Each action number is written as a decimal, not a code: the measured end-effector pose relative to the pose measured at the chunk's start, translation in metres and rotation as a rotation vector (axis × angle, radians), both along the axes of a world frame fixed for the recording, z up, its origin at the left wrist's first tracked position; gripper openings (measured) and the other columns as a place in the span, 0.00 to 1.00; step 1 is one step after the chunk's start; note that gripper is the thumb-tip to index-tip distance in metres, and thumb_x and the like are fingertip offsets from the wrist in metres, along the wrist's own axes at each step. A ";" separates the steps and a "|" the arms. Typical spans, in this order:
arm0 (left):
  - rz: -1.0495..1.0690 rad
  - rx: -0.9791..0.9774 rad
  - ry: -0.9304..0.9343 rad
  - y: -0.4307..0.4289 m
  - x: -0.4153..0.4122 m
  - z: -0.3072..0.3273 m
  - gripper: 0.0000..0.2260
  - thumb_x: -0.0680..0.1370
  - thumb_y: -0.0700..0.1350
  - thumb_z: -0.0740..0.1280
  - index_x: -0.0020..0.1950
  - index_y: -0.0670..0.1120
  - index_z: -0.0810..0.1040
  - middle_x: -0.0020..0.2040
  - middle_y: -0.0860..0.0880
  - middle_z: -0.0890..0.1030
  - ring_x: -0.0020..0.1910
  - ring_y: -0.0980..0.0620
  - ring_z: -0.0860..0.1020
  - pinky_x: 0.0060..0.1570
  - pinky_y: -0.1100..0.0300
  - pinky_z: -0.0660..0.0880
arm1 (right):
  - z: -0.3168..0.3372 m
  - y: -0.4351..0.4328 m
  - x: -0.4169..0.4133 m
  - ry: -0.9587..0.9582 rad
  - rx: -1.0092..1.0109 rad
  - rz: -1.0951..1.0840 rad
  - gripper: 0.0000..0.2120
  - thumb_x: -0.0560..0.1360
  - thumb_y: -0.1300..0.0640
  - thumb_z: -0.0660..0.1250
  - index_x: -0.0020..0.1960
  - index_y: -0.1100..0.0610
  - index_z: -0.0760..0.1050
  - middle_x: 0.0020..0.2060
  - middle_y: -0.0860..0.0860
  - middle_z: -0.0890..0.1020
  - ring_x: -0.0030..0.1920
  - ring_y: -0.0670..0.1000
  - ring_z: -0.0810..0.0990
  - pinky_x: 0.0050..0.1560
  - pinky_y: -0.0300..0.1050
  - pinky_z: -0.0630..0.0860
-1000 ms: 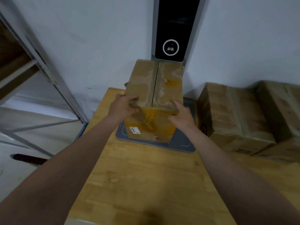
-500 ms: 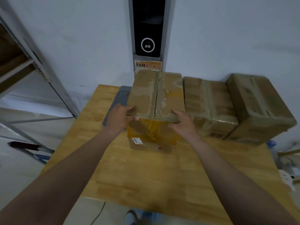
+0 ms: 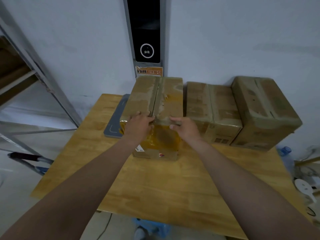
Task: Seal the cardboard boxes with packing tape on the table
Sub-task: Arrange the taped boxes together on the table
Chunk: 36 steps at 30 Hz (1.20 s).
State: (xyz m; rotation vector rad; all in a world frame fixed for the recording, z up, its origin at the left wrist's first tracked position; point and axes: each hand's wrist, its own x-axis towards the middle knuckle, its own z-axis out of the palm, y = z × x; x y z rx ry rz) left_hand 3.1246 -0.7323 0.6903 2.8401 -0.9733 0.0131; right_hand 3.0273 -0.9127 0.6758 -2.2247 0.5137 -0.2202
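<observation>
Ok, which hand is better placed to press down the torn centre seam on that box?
Left, probably. The left hand grips the box edge with fingertips at the seam; the right hand sits farther along the right flap.

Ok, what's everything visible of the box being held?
The box is tall brown cardboard, upright on the wooden table. Its top flaps are closed, meeting at a centre seam with torn tape. Glossy yellow tape covers the front, and a white label sits low on its left. The left hand and right hand grip the top front edge.
</observation>
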 end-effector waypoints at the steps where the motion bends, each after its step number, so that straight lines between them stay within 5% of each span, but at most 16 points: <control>1: 0.020 -0.010 -0.015 -0.001 0.007 -0.001 0.19 0.82 0.50 0.67 0.74 0.54 0.75 0.76 0.52 0.72 0.74 0.43 0.68 0.69 0.42 0.66 | 0.001 -0.001 0.009 -0.003 -0.001 0.003 0.18 0.78 0.54 0.71 0.67 0.44 0.78 0.66 0.45 0.79 0.68 0.49 0.75 0.69 0.47 0.72; 4: 0.048 -0.032 -0.061 -0.005 0.042 -0.003 0.17 0.81 0.50 0.67 0.70 0.52 0.79 0.71 0.52 0.76 0.69 0.43 0.72 0.65 0.41 0.69 | 0.001 0.002 0.043 -0.015 0.009 0.046 0.20 0.80 0.57 0.68 0.71 0.44 0.75 0.69 0.45 0.76 0.71 0.50 0.73 0.70 0.45 0.71; 8: 0.096 -0.086 -0.011 -0.007 0.101 -0.002 0.15 0.80 0.48 0.69 0.67 0.51 0.81 0.63 0.48 0.80 0.63 0.42 0.76 0.63 0.40 0.73 | 0.011 -0.012 0.083 0.091 -0.014 0.093 0.25 0.81 0.61 0.65 0.74 0.43 0.70 0.72 0.46 0.73 0.61 0.50 0.79 0.43 0.29 0.72; 10: 0.111 -0.057 0.006 -0.020 0.120 0.002 0.16 0.79 0.43 0.67 0.67 0.49 0.80 0.61 0.45 0.80 0.63 0.40 0.76 0.65 0.38 0.72 | 0.014 -0.031 0.088 0.123 -0.044 0.061 0.25 0.81 0.61 0.66 0.75 0.46 0.70 0.72 0.49 0.74 0.63 0.52 0.78 0.48 0.35 0.75; 14: 0.054 -0.078 0.021 -0.080 0.116 0.009 0.27 0.77 0.38 0.64 0.77 0.50 0.67 0.77 0.44 0.67 0.79 0.37 0.58 0.78 0.36 0.51 | 0.007 -0.086 0.066 0.211 -0.009 -0.056 0.20 0.78 0.66 0.66 0.69 0.56 0.76 0.57 0.55 0.82 0.56 0.55 0.82 0.57 0.48 0.78; 17: -0.168 -0.167 0.138 -0.139 0.094 0.006 0.24 0.79 0.39 0.64 0.76 0.49 0.69 0.76 0.45 0.69 0.79 0.42 0.60 0.76 0.40 0.62 | 0.001 -0.134 0.046 0.329 -0.093 -0.161 0.23 0.76 0.65 0.66 0.70 0.55 0.75 0.57 0.56 0.82 0.58 0.56 0.81 0.57 0.48 0.78; 21: -0.356 -0.028 0.402 -0.211 0.065 -0.025 0.23 0.83 0.44 0.65 0.78 0.53 0.69 0.79 0.50 0.66 0.81 0.46 0.56 0.76 0.44 0.63 | -0.014 -0.198 0.023 0.513 -0.228 -0.160 0.22 0.80 0.60 0.63 0.73 0.56 0.72 0.68 0.58 0.77 0.68 0.59 0.74 0.67 0.53 0.73; 24: -0.289 0.033 0.495 -0.250 0.057 -0.060 0.25 0.83 0.47 0.65 0.80 0.54 0.65 0.81 0.48 0.62 0.81 0.45 0.55 0.77 0.39 0.60 | -0.039 -0.238 0.013 0.705 -0.358 -0.010 0.21 0.81 0.58 0.59 0.73 0.49 0.70 0.75 0.54 0.67 0.77 0.62 0.58 0.74 0.65 0.59; 28: -0.218 0.206 0.560 -0.285 0.053 -0.092 0.27 0.83 0.54 0.65 0.80 0.63 0.61 0.84 0.48 0.50 0.82 0.38 0.41 0.76 0.30 0.42 | -0.059 -0.273 0.017 0.797 -0.341 0.124 0.30 0.80 0.61 0.58 0.76 0.35 0.60 0.80 0.47 0.49 0.77 0.68 0.44 0.70 0.78 0.50; 32: -0.142 0.279 0.575 -0.313 0.044 -0.105 0.30 0.83 0.53 0.64 0.79 0.71 0.53 0.84 0.48 0.37 0.78 0.28 0.32 0.72 0.25 0.36 | -0.070 -0.289 0.029 0.838 -0.337 0.195 0.37 0.80 0.63 0.57 0.77 0.30 0.50 0.80 0.49 0.39 0.77 0.69 0.34 0.65 0.83 0.52; 36: -0.096 0.302 0.540 -0.338 0.040 -0.107 0.29 0.82 0.53 0.66 0.77 0.74 0.56 0.84 0.49 0.37 0.78 0.29 0.32 0.69 0.19 0.39 | -0.075 -0.298 0.040 0.863 -0.358 0.237 0.37 0.80 0.60 0.59 0.76 0.27 0.49 0.78 0.50 0.40 0.75 0.71 0.35 0.65 0.82 0.59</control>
